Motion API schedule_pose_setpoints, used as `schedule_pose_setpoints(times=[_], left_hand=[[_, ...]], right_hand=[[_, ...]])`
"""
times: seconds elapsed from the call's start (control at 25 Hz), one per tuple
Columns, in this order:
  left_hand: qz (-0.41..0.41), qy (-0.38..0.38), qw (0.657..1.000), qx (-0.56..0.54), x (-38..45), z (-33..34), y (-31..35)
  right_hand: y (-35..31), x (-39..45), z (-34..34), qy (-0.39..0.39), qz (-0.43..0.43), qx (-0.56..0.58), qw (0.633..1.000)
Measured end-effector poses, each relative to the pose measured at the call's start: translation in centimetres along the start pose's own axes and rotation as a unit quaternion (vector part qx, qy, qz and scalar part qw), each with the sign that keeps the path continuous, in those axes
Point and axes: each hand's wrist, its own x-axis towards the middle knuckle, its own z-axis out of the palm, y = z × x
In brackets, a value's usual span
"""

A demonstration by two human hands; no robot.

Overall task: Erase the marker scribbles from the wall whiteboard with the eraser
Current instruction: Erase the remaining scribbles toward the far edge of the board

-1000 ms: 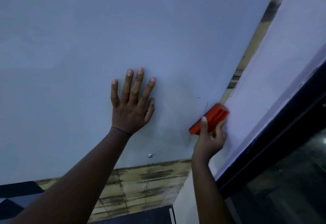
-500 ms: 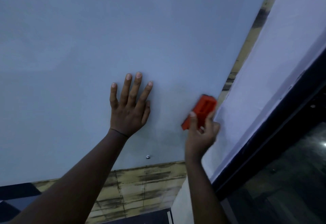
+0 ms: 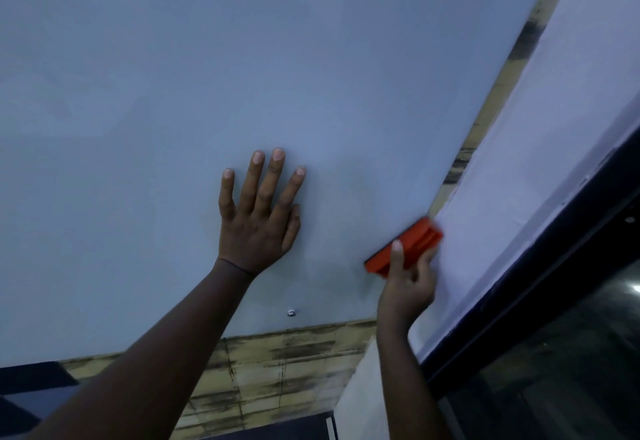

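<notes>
The orange eraser (image 3: 404, 246) sits at the whiteboard's (image 3: 242, 58) lower right corner, close to the right edge where a worn wooden strip (image 3: 485, 121) borders it, while smooth board lies open above and to the left. The left hand (image 3: 258, 221) presses flat on the board, fingers straight and slightly spread, arm extended. The right hand (image 3: 407, 282) pinches the ridged plastic eraser between thumb and fingers against the surface.

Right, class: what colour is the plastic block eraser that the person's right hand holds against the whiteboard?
Orange-red, with a dark pad underneath: the plastic block eraser, seen in the head view.
</notes>
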Motion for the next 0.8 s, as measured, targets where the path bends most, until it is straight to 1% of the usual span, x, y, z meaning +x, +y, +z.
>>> schedule_pose_setpoints(times=[0.08,0.2,0.32,0.44,0.52,0.56,0.6,0.68,0.72,0.8], left_hand=[[-0.001,-0.001,1.000,-0.003,-0.1,0.1,0.0],[-0.004,0.000,1.000,-0.004,-0.2,0.1,0.1],[-0.003,-0.006,1.000,0.000,-0.1,0.0,0.1],[0.001,-0.011,1.000,0.003,-0.1,-0.1,0.1],[0.001,-0.008,1.000,0.005,-0.1,-0.1,0.1],[-0.001,-0.008,1.000,0.007,-0.1,-0.1,0.1],[-0.002,-0.007,1.000,0.008,-0.1,-0.1,0.1],[-0.004,-0.006,1.000,0.007,0.1,-0.2,0.3],[-0.005,-0.007,1.000,0.003,0.1,-0.2,0.3],[-0.003,-0.010,1.000,-0.002,0.0,-0.2,0.3]], right_hand=[[-4.2,2.0,0.8,0.022,-0.068,0.016,0.997],[-8.7,2.0,2.3,0.013,-0.191,0.026,0.981],[-9.1,-1.0,2.9,-0.057,-0.331,-0.053,0.940],[-7.1,-1.8,1.9,-0.119,-0.392,-0.117,0.905],[-6.3,-1.1,0.8,-0.129,-0.406,-0.158,0.891],[-6.3,-0.6,0.5,-0.128,-0.395,-0.163,0.895],[-6.7,0.0,0.2,-0.122,-0.361,-0.148,0.912],[-7.8,1.9,0.0,-0.101,-0.257,-0.072,0.958],[-8.4,3.0,0.0,-0.089,-0.222,-0.038,0.970],[-9.2,4.5,-0.1,-0.067,-0.209,-0.013,0.975]])
